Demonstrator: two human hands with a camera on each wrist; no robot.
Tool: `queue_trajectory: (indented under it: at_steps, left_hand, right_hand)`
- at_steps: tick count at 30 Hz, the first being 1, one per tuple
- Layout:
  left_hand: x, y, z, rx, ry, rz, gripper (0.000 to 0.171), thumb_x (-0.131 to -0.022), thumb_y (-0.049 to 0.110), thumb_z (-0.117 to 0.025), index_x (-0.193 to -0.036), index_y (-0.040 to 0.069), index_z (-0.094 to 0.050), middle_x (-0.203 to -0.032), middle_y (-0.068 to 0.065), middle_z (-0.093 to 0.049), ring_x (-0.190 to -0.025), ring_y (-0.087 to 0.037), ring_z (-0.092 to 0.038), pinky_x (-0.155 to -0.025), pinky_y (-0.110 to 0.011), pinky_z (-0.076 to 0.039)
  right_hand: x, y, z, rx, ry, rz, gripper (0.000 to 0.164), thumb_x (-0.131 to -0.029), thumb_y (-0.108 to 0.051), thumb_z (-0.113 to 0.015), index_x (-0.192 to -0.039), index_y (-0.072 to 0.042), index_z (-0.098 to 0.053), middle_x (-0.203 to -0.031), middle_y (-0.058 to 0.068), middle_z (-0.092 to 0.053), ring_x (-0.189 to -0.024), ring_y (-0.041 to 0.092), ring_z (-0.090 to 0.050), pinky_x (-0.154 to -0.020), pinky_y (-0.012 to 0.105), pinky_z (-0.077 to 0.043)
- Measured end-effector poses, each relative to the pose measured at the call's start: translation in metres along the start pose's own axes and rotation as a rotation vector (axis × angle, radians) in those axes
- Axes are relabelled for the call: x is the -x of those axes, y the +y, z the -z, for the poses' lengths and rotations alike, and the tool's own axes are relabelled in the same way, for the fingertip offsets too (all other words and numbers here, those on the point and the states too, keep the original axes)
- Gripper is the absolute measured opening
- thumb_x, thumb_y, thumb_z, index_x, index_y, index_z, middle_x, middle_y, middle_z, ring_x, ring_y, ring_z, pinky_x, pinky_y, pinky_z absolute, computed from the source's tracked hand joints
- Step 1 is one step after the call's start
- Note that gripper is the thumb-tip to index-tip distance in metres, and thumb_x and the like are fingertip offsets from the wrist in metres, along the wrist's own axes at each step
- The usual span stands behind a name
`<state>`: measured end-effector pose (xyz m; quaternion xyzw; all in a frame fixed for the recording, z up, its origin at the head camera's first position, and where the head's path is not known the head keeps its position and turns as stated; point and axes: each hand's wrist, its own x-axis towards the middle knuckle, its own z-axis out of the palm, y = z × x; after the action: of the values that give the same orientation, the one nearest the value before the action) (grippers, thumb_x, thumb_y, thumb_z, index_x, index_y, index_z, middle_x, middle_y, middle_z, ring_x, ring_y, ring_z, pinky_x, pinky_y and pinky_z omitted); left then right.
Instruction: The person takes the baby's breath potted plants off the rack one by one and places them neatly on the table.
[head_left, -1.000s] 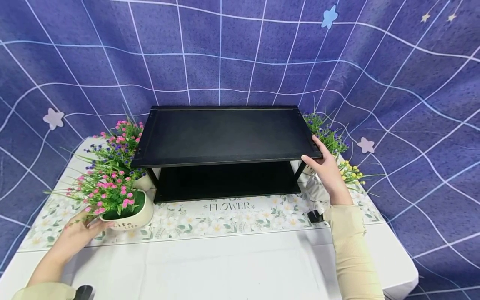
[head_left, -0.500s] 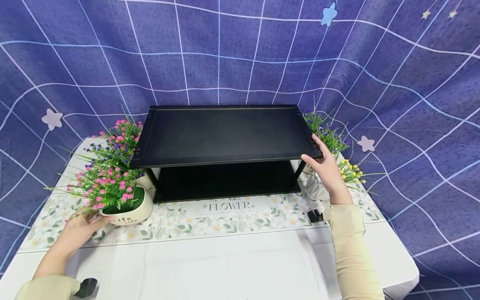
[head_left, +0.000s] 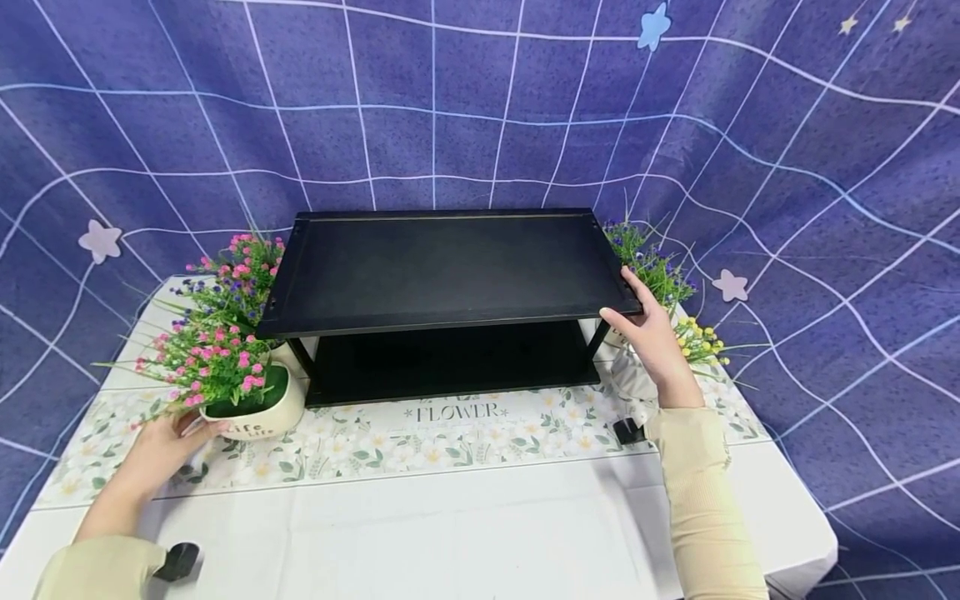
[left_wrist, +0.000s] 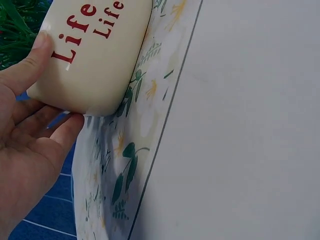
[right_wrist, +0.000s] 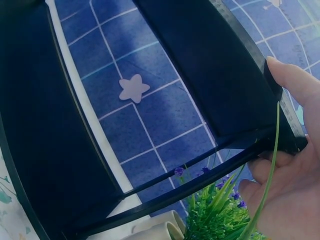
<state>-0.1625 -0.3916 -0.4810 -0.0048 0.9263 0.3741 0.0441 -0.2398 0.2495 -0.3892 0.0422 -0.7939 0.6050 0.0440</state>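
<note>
My left hand (head_left: pixel 157 450) holds the left end of a cream oval flowerpot (left_wrist: pixel 95 65) lettered "Life". The thumb lies on the pot's front and the fingers are round its end. Pink artificial flowers (head_left: pixel 225 367) grow from it. The pot sits on the floral strip, just left of a black two-tier shelf (head_left: pixel 450 271). At the shelf's front right corner, my right hand (head_left: pixel 656 346) grips the top board. In the right wrist view the thumb lies along the board's edge, and the other fingers curl under the corner (right_wrist: pixel 290 142).
Behind the held pot stand more pink and purple flowers (head_left: pixel 236 287). On the right are a purple-flowered plant (head_left: pixel 652 267) and yellow flowers (head_left: pixel 701 342) in a pale wrapped pot (head_left: pixel 632 375). A floral "FLOWER" strip (head_left: pixel 457 433) crosses the white table (head_left: pixel 450 533); a blue curtain hangs behind.
My left hand and the flowerpot have shifted slightly away from me, closer beside the shelf. My right hand keeps its grip on the shelf corner.
</note>
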Motion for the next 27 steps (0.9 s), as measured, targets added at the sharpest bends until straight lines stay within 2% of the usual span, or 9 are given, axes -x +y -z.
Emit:
queue_trajectory:
  at_steps: [8,13,16,18,20,21,23,27]
  left_hand:
    - [-0.008,0.003,-0.002,0.09,-0.055,0.018,0.084,-0.1,0.036,-0.052,-0.149,-0.013,-0.005,-0.149,-0.044,-0.011,-0.135,-0.06,-0.015,-0.091,0.009,-0.022]
    - [-0.009,0.005,-0.007,0.113,-0.021,-0.014,0.081,-0.1,0.031,-0.053,-0.147,-0.017,-0.007,-0.146,-0.048,-0.011,-0.135,-0.061,-0.015,-0.092,0.009,-0.021]
    - [-0.006,0.008,-0.009,0.089,0.022,-0.019,0.08,-0.1,0.031,-0.054,-0.146,-0.018,-0.011,-0.144,-0.048,-0.016,-0.133,-0.062,-0.021,-0.094,0.008,-0.022]
    - [-0.003,0.012,-0.01,0.055,0.048,-0.007,0.08,-0.099,0.033,-0.054,-0.146,-0.018,-0.013,-0.144,-0.048,-0.021,-0.13,-0.062,-0.026,-0.108,-0.008,-0.033]
    - [0.001,0.016,-0.011,0.019,0.068,0.006,0.08,-0.099,0.036,-0.053,-0.146,-0.018,-0.016,-0.141,-0.048,-0.026,-0.128,-0.063,-0.03,-0.113,-0.037,-0.038]
    - [0.003,0.018,-0.012,0.001,0.08,0.01,0.08,-0.099,0.037,-0.052,-0.145,-0.018,-0.018,-0.14,-0.048,-0.028,-0.126,-0.063,-0.032,-0.11,-0.05,-0.038]
    - [0.007,0.022,-0.013,-0.02,0.092,0.013,0.079,-0.099,0.038,-0.052,-0.145,-0.019,-0.019,-0.138,-0.048,-0.031,-0.124,-0.063,-0.035,-0.097,-0.069,-0.033]
    - [0.017,0.029,-0.012,-0.089,0.115,0.025,0.078,-0.099,0.039,-0.052,-0.145,-0.016,-0.022,-0.138,-0.044,-0.035,-0.121,-0.061,-0.04,-0.094,-0.067,-0.037]
  right_hand:
    - [0.001,-0.003,0.004,0.02,-0.02,-0.047,0.075,-0.096,-0.028,-0.061,-0.156,-0.033,-0.016,-0.164,0.002,-0.014,-0.142,0.031,-0.037,-0.091,0.005,-0.043]
    - [0.002,-0.003,0.005,0.013,-0.01,-0.051,0.076,-0.096,-0.028,-0.061,-0.156,-0.032,-0.015,-0.164,0.003,-0.015,-0.142,0.031,-0.037,-0.091,0.005,-0.043]
    - [0.001,-0.002,0.005,-0.015,0.009,-0.043,0.077,-0.095,-0.026,-0.062,-0.156,-0.029,-0.015,-0.164,0.005,-0.015,-0.143,0.032,-0.034,-0.092,0.005,-0.044]
    - [0.001,0.0,0.004,-0.031,0.027,-0.026,0.078,-0.095,-0.024,-0.063,-0.157,-0.026,-0.016,-0.164,0.005,-0.015,-0.144,0.032,-0.033,-0.092,0.005,-0.044]
    - [0.001,0.001,0.003,-0.036,0.045,0.001,0.078,-0.094,-0.022,-0.063,-0.157,-0.024,-0.017,-0.164,0.005,-0.016,-0.145,0.031,-0.032,-0.094,0.005,-0.044]
    - [0.002,0.001,0.003,-0.029,0.055,0.017,0.077,-0.094,-0.021,-0.063,-0.156,-0.023,-0.017,-0.164,0.004,-0.016,-0.145,0.03,-0.032,-0.095,0.005,-0.044]
    - [0.003,0.002,0.002,0.002,0.079,0.053,0.078,-0.094,-0.019,-0.064,-0.156,-0.021,-0.018,-0.164,0.005,-0.016,-0.146,0.029,-0.03,-0.103,0.009,-0.041]
    - [0.01,0.0,0.001,0.117,0.131,0.107,0.079,-0.093,-0.019,-0.066,-0.156,-0.021,-0.018,-0.163,0.002,-0.017,-0.149,0.021,-0.023,-0.115,0.015,-0.03]
